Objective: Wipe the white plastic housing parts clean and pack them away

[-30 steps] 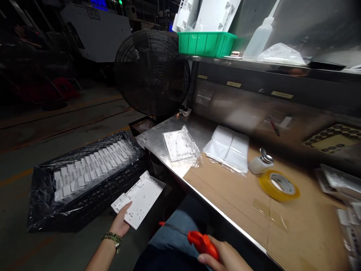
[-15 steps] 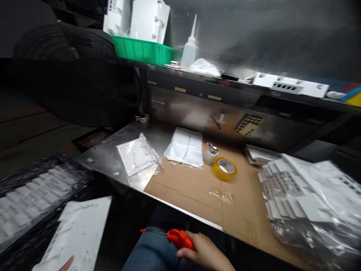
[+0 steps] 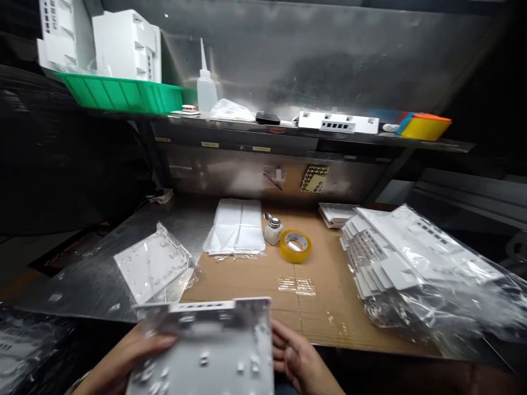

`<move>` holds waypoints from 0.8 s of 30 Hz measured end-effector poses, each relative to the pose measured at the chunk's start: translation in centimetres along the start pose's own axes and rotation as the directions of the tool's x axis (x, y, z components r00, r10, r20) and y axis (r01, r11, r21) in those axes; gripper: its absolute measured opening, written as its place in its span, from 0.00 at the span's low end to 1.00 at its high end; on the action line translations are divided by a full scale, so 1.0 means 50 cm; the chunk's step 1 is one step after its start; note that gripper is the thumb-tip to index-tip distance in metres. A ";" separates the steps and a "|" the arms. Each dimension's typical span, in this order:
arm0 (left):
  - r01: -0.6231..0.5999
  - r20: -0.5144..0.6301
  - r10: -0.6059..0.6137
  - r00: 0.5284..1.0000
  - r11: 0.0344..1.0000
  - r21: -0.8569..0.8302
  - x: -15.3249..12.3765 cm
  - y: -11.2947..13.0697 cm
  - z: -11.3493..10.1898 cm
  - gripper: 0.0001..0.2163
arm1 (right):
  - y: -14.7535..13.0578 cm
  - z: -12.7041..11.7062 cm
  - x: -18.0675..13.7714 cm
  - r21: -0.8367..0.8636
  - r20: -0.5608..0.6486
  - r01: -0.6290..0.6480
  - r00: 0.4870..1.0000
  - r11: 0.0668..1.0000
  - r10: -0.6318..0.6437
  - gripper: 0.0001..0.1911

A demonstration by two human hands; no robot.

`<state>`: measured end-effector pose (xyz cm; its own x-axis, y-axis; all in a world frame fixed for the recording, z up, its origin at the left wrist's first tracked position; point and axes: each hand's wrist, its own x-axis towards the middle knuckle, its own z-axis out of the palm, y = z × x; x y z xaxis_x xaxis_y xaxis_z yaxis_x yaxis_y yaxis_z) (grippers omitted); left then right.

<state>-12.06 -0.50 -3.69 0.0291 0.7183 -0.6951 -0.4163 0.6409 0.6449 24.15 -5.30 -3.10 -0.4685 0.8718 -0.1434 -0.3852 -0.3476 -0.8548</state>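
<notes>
A white plastic cover (image 3: 218,351) with small clips and a slotted edge is raised before me at the table's front edge. My left hand (image 3: 135,348) grips its left side, thumb on the face. At its right edge is my right hand (image 3: 298,356), fingers curled against the side and their tips partly hidden behind it. Beyond the left hand, a similar white cover in a clear bag (image 3: 152,263) lies on the metal tabletop. The red air blow gun is not in view now.
On the cardboard (image 3: 263,280) are flat plastic bags (image 3: 236,227), a pump bottle (image 3: 273,230) and yellow tape (image 3: 295,246). Bagged white parts (image 3: 395,263) are heaped at right. The shelf above holds a green basket (image 3: 123,94) and a squeeze bottle (image 3: 206,90).
My view has turned right. The white cover has come from low left to the front centre. My right hand has let go of the red air blow gun and moved to the cover's edge.
</notes>
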 end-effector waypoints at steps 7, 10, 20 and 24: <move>-0.462 0.552 0.170 0.816 0.765 0.448 0.122 0.146 0.347 0.14 | -0.074 -0.103 -0.052 0.245 -0.636 0.244 0.771 0.939 -0.034 0.27; -0.618 0.535 0.340 0.773 0.591 0.519 0.209 0.167 0.389 0.09 | -0.099 -0.143 -0.090 0.223 -0.785 0.388 0.615 0.894 -0.072 0.27; -0.688 0.610 0.508 0.608 -0.045 0.724 0.317 0.184 0.398 0.10 | -0.110 -0.186 -0.134 0.195 -0.880 0.523 0.466 0.830 -0.087 0.34; -0.640 0.608 0.454 0.652 -0.101 0.762 0.347 0.229 0.394 0.15 | -0.110 -0.187 -0.131 0.181 -0.899 0.529 0.431 0.829 -0.078 0.36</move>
<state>1.59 24.64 -2.12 0.3824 0.9234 0.0325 0.7157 -0.3183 0.6217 36.76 -5.86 -2.14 0.5431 0.7130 -0.4434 -0.7113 0.1101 -0.6942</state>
